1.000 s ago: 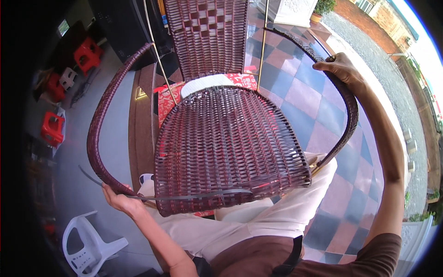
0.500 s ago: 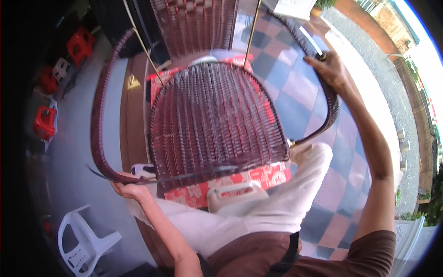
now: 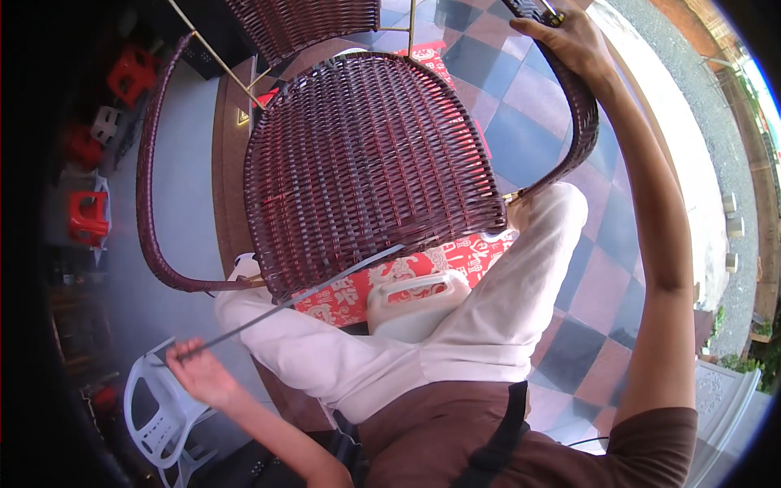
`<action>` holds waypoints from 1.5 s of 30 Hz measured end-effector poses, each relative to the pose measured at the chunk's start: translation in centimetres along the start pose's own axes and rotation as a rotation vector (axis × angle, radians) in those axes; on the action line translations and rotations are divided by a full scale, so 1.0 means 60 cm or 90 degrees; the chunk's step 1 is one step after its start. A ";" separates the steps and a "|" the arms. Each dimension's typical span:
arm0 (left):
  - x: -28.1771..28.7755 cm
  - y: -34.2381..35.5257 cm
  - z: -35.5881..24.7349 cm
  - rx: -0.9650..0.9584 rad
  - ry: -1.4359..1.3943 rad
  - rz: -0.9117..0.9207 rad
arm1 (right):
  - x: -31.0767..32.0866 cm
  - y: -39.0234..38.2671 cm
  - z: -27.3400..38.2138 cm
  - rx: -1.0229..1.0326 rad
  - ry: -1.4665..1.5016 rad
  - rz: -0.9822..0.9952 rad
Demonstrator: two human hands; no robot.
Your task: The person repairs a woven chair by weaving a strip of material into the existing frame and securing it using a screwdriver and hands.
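A dark red-brown wicker chair with a gold metal frame stands in front of me, its woven seat (image 3: 370, 163) facing up and its backrest (image 3: 305, 24) at the top edge. Far to the right, my right hand (image 3: 573, 45) is closed round the wrapped armrest (image 3: 578, 122). A small metallic piece shows by its fingers, too little to name. At lower left my left hand (image 3: 203, 374) pinches a long, thin, dark weaving strip (image 3: 277, 309). The strip stretches taut-looking up to the seat's front edge. The left armrest (image 3: 150, 187) curves free of both hands.
Between my knees sits a pale plastic jug (image 3: 419, 305) before a red patterned cover (image 3: 333, 301) under the chair. A white plastic chair (image 3: 159, 407) stands at lower left, red stools (image 3: 88, 215) farther left. Tiled floor (image 3: 606, 276) lies to the right.
My left hand has left the left armrest's front end and drawn the strip down and left. The chair has shifted up and left in view; my right hand stays on its armrest, higher in view.
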State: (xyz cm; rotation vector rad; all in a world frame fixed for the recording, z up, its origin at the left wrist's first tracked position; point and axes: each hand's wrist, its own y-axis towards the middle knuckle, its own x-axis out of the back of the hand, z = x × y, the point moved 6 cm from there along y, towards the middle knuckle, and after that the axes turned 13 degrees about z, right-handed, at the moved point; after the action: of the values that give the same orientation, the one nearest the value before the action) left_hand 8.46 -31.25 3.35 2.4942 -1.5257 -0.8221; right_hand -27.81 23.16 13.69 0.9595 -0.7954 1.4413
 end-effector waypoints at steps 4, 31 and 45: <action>-0.111 -0.058 -0.145 -0.106 0.279 0.005 | 0.006 -0.004 -0.016 -0.003 0.076 -0.025; -0.380 0.000 -0.188 -0.066 -0.041 0.381 | -0.285 -0.498 0.215 0.505 0.544 -0.057; -0.410 0.072 0.117 0.297 0.070 0.283 | -0.377 -0.534 0.187 0.536 0.444 0.391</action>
State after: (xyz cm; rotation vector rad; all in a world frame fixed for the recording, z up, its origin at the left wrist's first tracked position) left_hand -7.07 -11.13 8.55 2.2544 -2.3195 -0.2772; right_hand 5.07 6.36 -3.64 0.7169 0.1053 2.5532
